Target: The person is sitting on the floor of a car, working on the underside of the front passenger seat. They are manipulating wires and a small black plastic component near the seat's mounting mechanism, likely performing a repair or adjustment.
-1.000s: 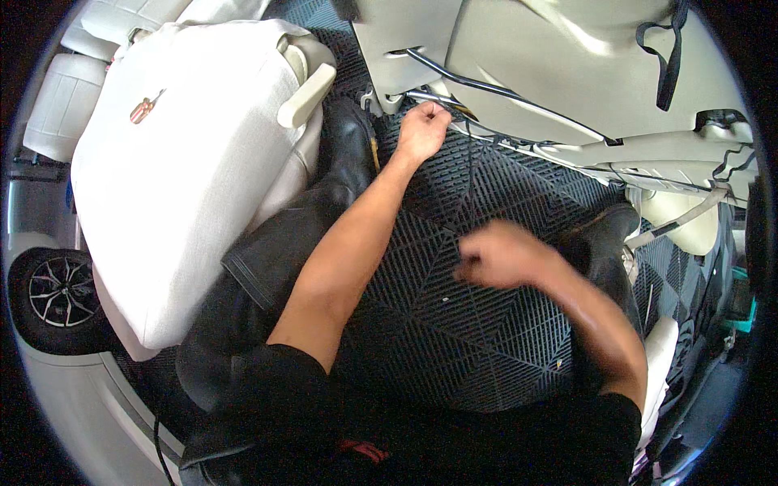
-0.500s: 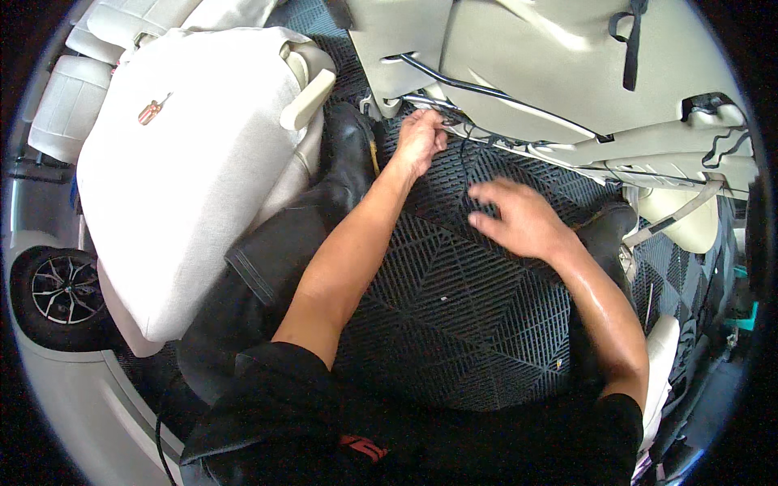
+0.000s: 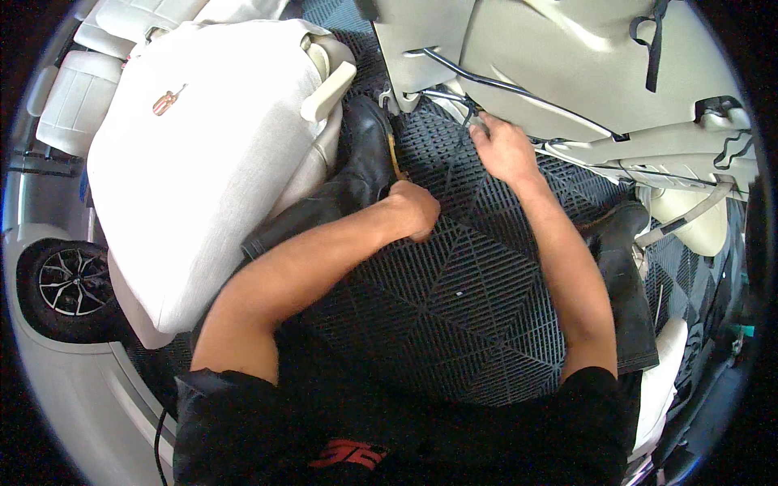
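Note:
My left hand (image 3: 415, 211) is closed, low over the black grid floor beside my left boot (image 3: 366, 150). Its fingers curl under, so whatever they may hold is hidden. At the lower edge of a large beige seat panel (image 3: 543, 49), my right hand (image 3: 506, 150) has its thumb and fingers drawn together. A thin black cable (image 3: 468, 115) hangs just left of those fingertips; what they grip I cannot make out. Along the panel's lower part runs a dark metal rod (image 3: 519, 93).
A seat under a pale cover (image 3: 211, 162) stands at the left, with a screwdriver (image 3: 166, 101) on top and a beige lever (image 3: 328, 93) on its side. A wheel (image 3: 73, 281) lies at the far left. A black strap (image 3: 652, 49) hangs on the panel.
My left hand has left the panel's lower edge and come down toward me. My right hand, apart from the panel before, has moved up to that edge and closed its fingers.

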`<state>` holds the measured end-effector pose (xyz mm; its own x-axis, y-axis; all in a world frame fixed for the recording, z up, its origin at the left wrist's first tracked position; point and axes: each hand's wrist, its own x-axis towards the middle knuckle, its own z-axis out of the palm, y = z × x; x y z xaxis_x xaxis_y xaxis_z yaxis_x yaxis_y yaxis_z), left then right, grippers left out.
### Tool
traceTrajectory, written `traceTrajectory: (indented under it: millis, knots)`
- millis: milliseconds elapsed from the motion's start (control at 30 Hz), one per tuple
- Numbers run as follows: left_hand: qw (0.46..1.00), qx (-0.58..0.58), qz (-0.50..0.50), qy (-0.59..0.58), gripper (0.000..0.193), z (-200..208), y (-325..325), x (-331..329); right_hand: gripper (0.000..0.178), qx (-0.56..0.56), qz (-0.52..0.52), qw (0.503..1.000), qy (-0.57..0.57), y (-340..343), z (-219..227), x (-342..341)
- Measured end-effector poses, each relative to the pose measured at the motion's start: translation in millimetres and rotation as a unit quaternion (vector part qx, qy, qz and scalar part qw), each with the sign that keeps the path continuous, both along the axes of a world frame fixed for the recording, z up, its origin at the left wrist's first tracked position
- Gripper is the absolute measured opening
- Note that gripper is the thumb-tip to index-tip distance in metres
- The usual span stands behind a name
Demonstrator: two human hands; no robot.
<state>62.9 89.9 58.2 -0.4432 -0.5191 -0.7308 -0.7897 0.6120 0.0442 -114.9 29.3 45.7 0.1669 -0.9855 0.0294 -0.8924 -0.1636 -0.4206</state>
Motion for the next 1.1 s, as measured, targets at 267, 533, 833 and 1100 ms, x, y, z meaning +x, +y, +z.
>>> traceTrajectory:
  millis: [267, 533, 833, 1100]
  knots:
    - [0.964, -0.175, 0.117, 0.16, 0.04, 54.8, -59.7, 25.8, 0.047, 0.006, -0.143, 0.986, -0.09, 11.1, -17.4, 23.0]
    - [0.628, -0.167, 0.5, 0.572, 0.02, -55.9, -111.5, -39.3, 0.02, -0.224, -0.215, 0.892, -0.328, 1.2, -65.2, 41.9]
    - [0.312, 0.097, 0.622, 0.712, 0.015, -52.5, -98.1, -47.1, 0.032, 0.011, -0.231, 0.829, -0.51, 10.4, -51.7, 43.0]
    - [0.26, 0.101, 0.614, 0.738, 0.016, -52.8, -98.5, -49.1, 0.025, -0.073, -0.19, 0.89, -0.407, -15.1, -53.4, 39.9]
